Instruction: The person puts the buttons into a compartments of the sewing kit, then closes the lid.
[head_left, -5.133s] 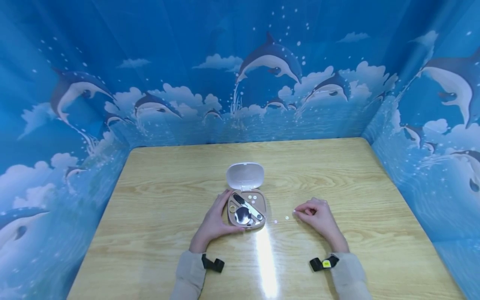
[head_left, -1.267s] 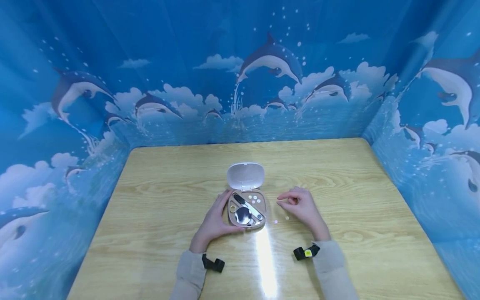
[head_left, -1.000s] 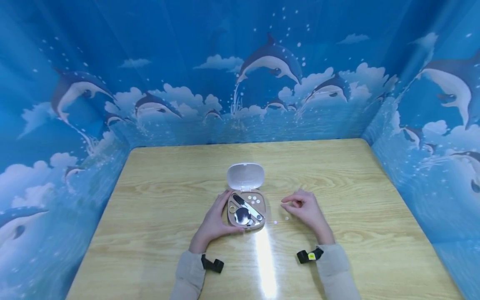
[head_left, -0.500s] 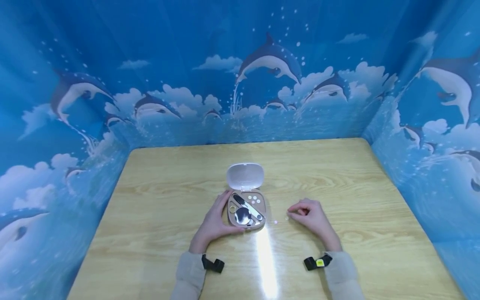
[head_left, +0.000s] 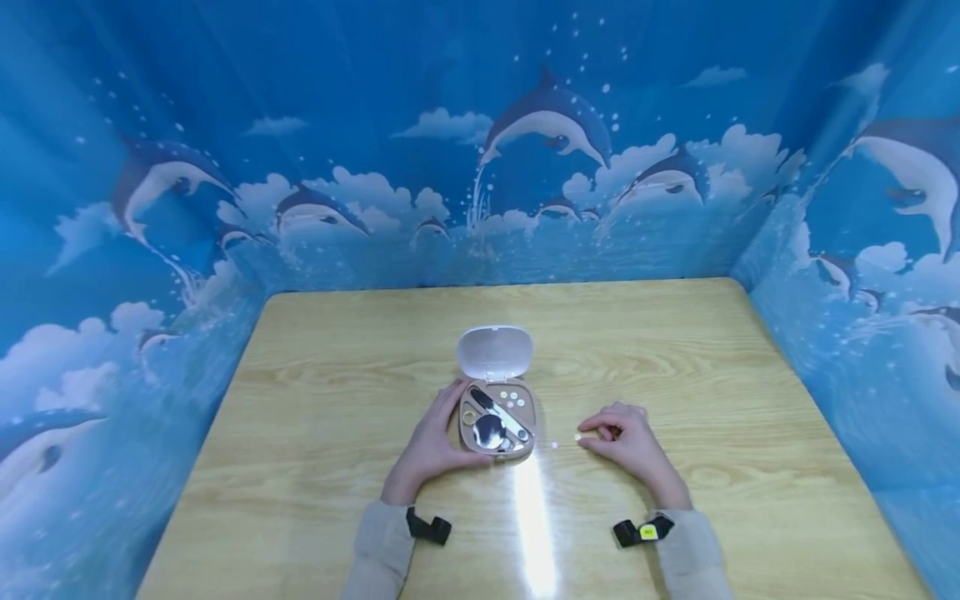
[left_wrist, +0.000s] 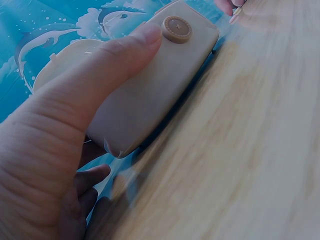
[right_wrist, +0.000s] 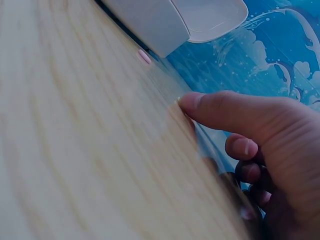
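So the case [left_wrist: 150, 95] looks like smooth plastic with a satin sort of sheen, and its lid [head_left: 495, 353] is cloudy, see-through plastic. Round disc [head_left: 489, 432] inside is mirror-shiny. Counter [head_left: 337, 383] has a wood-grain top, glossy enough to throw glare. Sleeves [head_left: 378, 542] are matt cloth, backdrop [head_left: 360, 75] seems like smooth printed fabric.

Pale wood-grain table [head_left: 337, 375]; on it, open case [left_wrist: 155, 85], small pink disc [head_left: 554, 445] nearby.

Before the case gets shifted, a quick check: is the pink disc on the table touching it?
Apart. The head view shows a strip of bare table between the pink disc and the case.
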